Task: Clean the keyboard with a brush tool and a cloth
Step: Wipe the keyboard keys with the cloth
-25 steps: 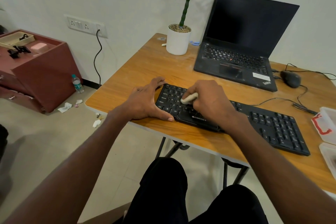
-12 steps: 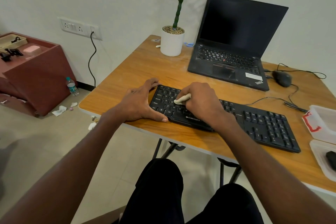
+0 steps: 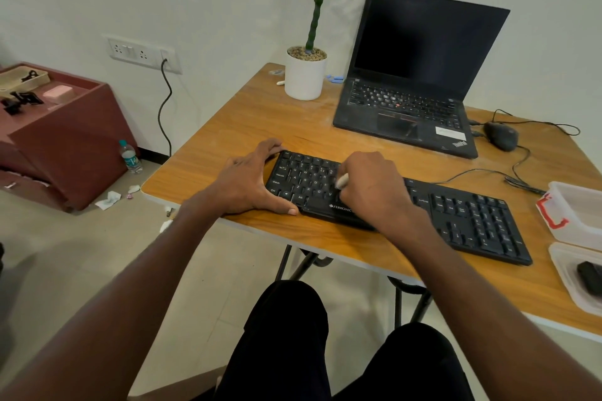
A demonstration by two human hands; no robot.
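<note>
My left hand (image 3: 247,182) lies flat and open, bracing the keyboard (image 3: 456,215) at its left end on the table (image 3: 260,127). Right hand (image 3: 374,189) grips brush tool (image 3: 342,181) over the letter keys. Brushing seems early; right half and cloth wipe remain. No cloth seen.

The right hand (image 3: 374,192) hides most of the pale brush tool (image 3: 342,180) and the keyboard's (image 3: 469,218) middle keys, while the frame's right edge crops two plastic containers (image 3: 576,215).

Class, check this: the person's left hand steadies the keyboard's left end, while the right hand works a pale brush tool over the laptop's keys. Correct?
Not quite. The head view shows the right hand working the brush tool over the keyboard, not the laptop. The left hand does steady its left end.
</note>
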